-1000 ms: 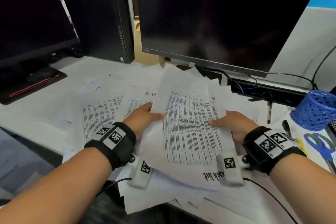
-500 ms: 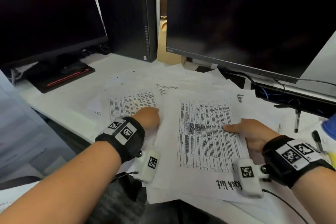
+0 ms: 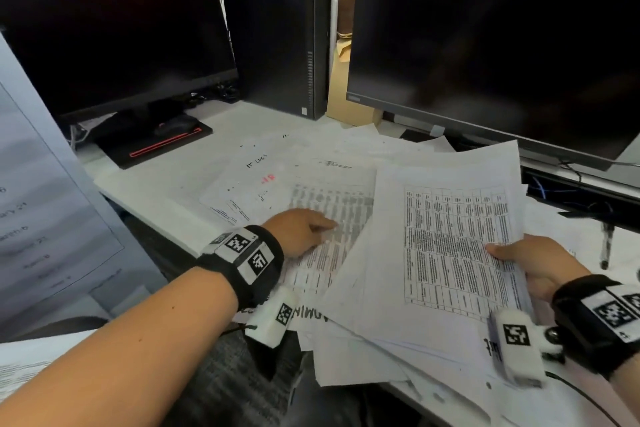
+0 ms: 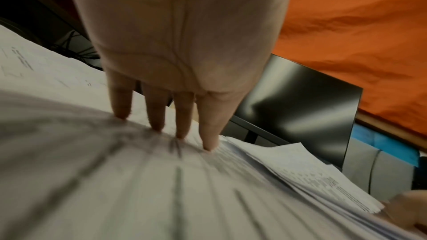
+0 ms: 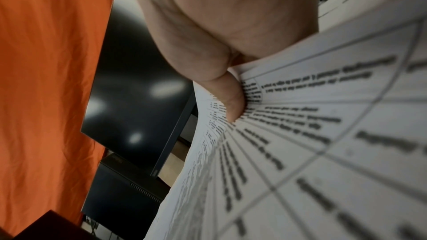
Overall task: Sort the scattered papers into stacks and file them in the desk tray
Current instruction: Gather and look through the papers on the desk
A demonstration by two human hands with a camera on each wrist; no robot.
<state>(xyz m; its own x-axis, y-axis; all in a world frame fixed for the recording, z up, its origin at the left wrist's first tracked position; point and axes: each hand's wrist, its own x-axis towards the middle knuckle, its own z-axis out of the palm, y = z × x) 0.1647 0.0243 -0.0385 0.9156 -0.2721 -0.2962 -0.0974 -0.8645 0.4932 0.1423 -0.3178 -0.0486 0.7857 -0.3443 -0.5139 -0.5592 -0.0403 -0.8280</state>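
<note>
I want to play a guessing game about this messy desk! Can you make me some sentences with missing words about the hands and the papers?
1. The right hand holds a stack of ____.
2. The left hand presses its fingertips on a ____ sheet lying on the desk.
3. Both monitor screens are ____.
4. The monitor stand has a ____ stripe.

Missing words: papers; printed; dark; red

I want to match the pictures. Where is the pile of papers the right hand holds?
Head: pile of papers, centre-right, held by the right hand.
Left wrist: its fanned edge, lower right.
Right wrist: fills the right side, under the thumb.
Shared landmark: the black monitor.
</note>
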